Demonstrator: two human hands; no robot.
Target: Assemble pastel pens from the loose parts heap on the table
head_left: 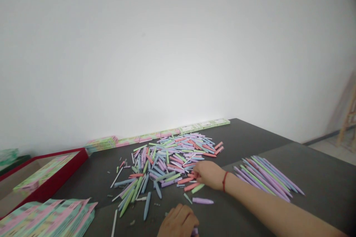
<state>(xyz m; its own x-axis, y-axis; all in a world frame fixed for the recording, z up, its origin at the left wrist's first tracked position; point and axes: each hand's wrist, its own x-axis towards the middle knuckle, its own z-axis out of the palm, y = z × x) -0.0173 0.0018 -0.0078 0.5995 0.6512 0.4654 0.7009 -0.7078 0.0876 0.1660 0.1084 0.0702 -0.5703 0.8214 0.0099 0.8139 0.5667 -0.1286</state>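
A large heap of pastel pen parts, in purple, blue, green and coral, spreads over the dark table. My right hand, with a red string at the wrist, reaches into the heap's near right edge. Its fingers are bent together among coral pen barrels; what they pinch is hidden. At the bottom edge my left hand is curled closed, and a purple pen part shows by its fingers. Between the hands and slightly right lies a loose purple barrel. Long pens lie in a row to the right.
A red-rimmed box holding printed packs stands at left. Fanned printed packs lie in front of it. Flat printed boxes line the wall. A white thin tube lies near the front.
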